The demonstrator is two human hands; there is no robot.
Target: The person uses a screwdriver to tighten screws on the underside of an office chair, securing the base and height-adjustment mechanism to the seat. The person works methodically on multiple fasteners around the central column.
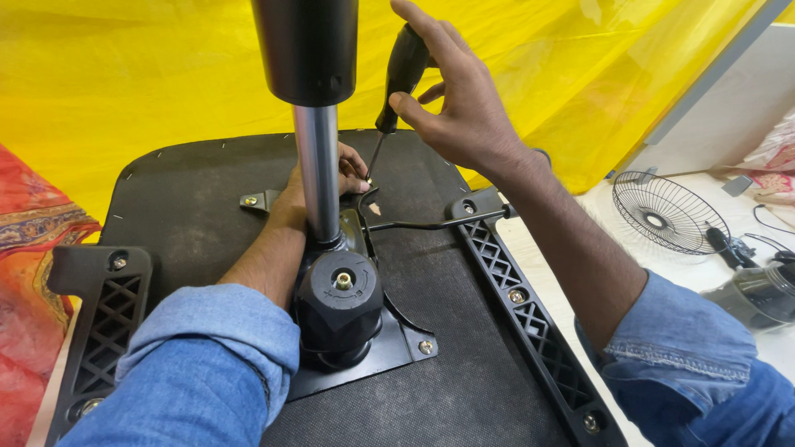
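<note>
Head view: right hand (460, 99) fingers wrap the screwdriver (396, 83) upright; left hand (319, 186) fingers pinch its tip at the mechanism plate (397, 339).

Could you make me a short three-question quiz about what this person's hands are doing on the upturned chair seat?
1. True or false: the right hand holds a screwdriver by its black handle.
2. Where does the left hand rest? A) on the wire fan guard B) on the seat underside behind the chrome gas-lift column C) on the black knob
3. What does the screwdriver tip point down at?

Key
1. True.
2. B.
3. A screw at the far end of the metal mechanism plate, beside the left fingers.
</note>
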